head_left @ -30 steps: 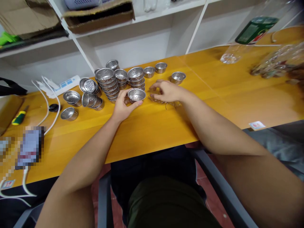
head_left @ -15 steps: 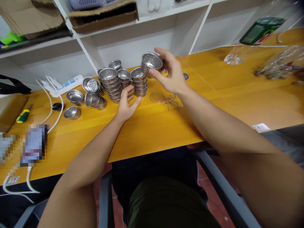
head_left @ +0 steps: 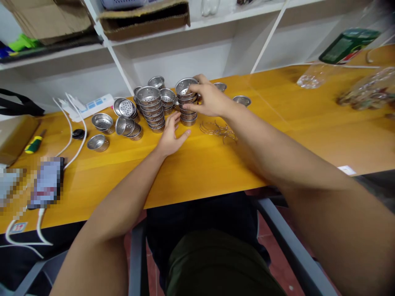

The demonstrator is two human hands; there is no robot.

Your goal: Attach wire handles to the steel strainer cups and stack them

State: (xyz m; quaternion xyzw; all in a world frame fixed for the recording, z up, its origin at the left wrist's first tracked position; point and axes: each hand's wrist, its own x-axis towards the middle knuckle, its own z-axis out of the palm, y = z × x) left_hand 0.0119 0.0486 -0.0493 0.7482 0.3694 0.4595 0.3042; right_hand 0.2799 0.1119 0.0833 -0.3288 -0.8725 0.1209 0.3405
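Note:
My right hand (head_left: pixel 207 99) grips the top perforated steel cup (head_left: pixel 184 87) of a stack of such cups (head_left: pixel 187 110) on the orange table (head_left: pixel 277 123). My left hand (head_left: pixel 172 136) rests on the table just in front of that stack, fingers spread and holding nothing. A second, taller stack (head_left: pixel 151 107) stands to the left. A tangle of thin wire handles (head_left: pixel 219 130) lies on the table under my right wrist.
Loose cups (head_left: pixel 101 121) lie left of the stacks, two more single cups (head_left: pixel 241 100) to the right. A white power strip (head_left: pixel 89 107), cables and a screwdriver (head_left: pixel 34 142) sit far left. White shelving (head_left: pixel 173 45) stands behind. Plastic bags (head_left: pixel 367 92) lie far right.
My right hand took the cup from my left hand, lifted it, then lowered it onto the right-hand stack. My left hand opened and stayed on the table.

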